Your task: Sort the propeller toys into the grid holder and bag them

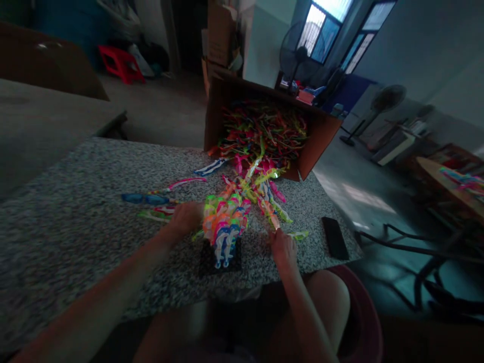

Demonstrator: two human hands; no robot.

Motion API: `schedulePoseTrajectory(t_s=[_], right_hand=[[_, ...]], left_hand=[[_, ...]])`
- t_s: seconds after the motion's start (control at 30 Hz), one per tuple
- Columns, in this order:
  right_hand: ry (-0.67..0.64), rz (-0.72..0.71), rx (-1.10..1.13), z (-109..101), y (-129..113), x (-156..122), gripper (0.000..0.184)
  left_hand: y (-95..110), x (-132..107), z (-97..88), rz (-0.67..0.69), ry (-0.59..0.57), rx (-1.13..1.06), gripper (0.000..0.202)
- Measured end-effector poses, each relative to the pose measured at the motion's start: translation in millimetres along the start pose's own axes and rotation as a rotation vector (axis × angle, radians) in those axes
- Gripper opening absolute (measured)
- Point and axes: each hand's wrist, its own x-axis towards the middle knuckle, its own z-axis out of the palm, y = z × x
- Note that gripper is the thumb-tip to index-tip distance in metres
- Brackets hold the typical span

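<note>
My left hand [188, 217] is blurred, its fingers curled beside a stack of bright plastic glasses [225, 222]; whether it grips anything I cannot make out. The stack rests on a small black mat [221, 262], blue and white ones in front. Left of that hand lie blue-lensed glasses [145, 199], a pink and white strip [185, 182] and a green strip [153, 216]. My right hand [283, 247] is closed at the near end of a shiny orange and yellow plastic piece [273, 218], part of the loose pile [257, 186].
A cardboard box [321, 146] on its side opens toward me, full of colourful plastic pieces [268, 126]. A black phone [335, 238] lies at the right of the speckled tabletop [86, 217]. A red stool [121, 63] and standing fans [389, 98] are farther back.
</note>
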Motion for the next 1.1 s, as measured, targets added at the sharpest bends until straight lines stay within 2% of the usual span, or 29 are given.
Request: schedulePoseTrajectory(t_s=[0.07, 0.13, 0.23, 0.3, 0.33, 0.43, 0.53, 0.67, 0.83, 1.0, 1.1], right_hand=[[0.029, 0.014, 0.109, 1, 20, -16, 0.013], [0.071, 0.067, 0.360, 3, 41, -33, 0.013], [0.165, 0.244, 0.881, 8, 52, -61, 0.042], [0.143, 0.320, 1.190, 13, 40, -73, 0.059], [0.085, 0.320, 1.306, 15, 30, -76, 0.060], [-0.125, 0.229, 1.461, 24, -5, -69, 0.046], [-0.152, 0.057, 1.374, 33, -31, -49, 0.030], [-0.154, -0.141, 1.061, 40, -44, -28, 0.021], [-0.128, -0.211, 0.654, 31, -47, -19, 0.014], [-0.197, -0.259, 0.459, 18, -51, -10, 0.015], [-0.212, -0.289, 0.326, 16, -60, -6, 0.014]], left_hand=[[-13, -17, -7.9, -0.061, -0.016, 0.046, 0.022], [-26, -43, -15.0, -0.131, -0.004, 0.068, 0.025], [-38, -86, -19.1, -0.220, 0.157, -0.038, 0.030], [-39, -112, -18.2, -0.241, 0.303, -0.225, 0.039], [-38, -122, -17.3, -0.246, 0.355, -0.325, 0.044], [-28, -141, -13.9, -0.253, 0.400, -0.467, 0.046], [-15, -143, -7.7, -0.183, 0.309, -0.462, 0.038], [1, -132, 7.9, -0.085, 0.225, -0.511, 0.040], [10, -120, 27.8, -0.035, 0.205, -0.390, 0.035], [11, -115, 42.0, 0.071, 0.225, -0.317, 0.025], [8, -119, 50.5, 0.069, 0.269, -0.271, 0.023]])
